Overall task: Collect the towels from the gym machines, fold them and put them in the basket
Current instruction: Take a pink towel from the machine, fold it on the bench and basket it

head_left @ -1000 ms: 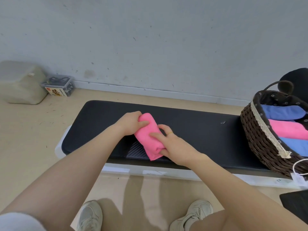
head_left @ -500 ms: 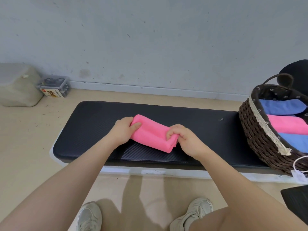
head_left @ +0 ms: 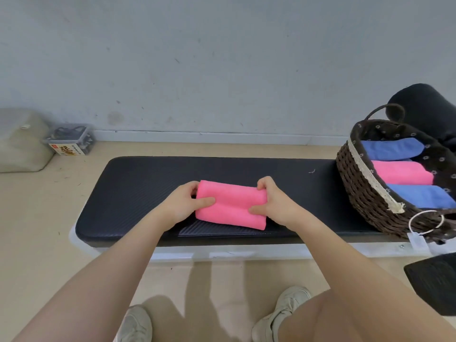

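A folded pink towel [head_left: 232,204] lies across the middle of the black padded bench [head_left: 138,183]. My left hand [head_left: 183,204] grips its left end, thumb on top and fingers curled round the edge. My right hand [head_left: 275,203] grips its right end the same way. At the bench's right end stands a dark wicker basket [head_left: 357,183]. Inside it lie a folded blue towel [head_left: 392,149], a pink towel [head_left: 402,172] and another blue towel [head_left: 422,196], side by side.
A grey wall runs behind the bench. On the floor at far left sit a beige bag [head_left: 21,139] and a small clear box [head_left: 70,141]. A black roller pad [head_left: 429,107] stands behind the basket. A black pad corner [head_left: 434,277] juts in at lower right. My shoes are below.
The pink towel has turned from pointing away from me to lying crosswise on the bench. My hands have shifted to its two ends. The view has dropped slightly.
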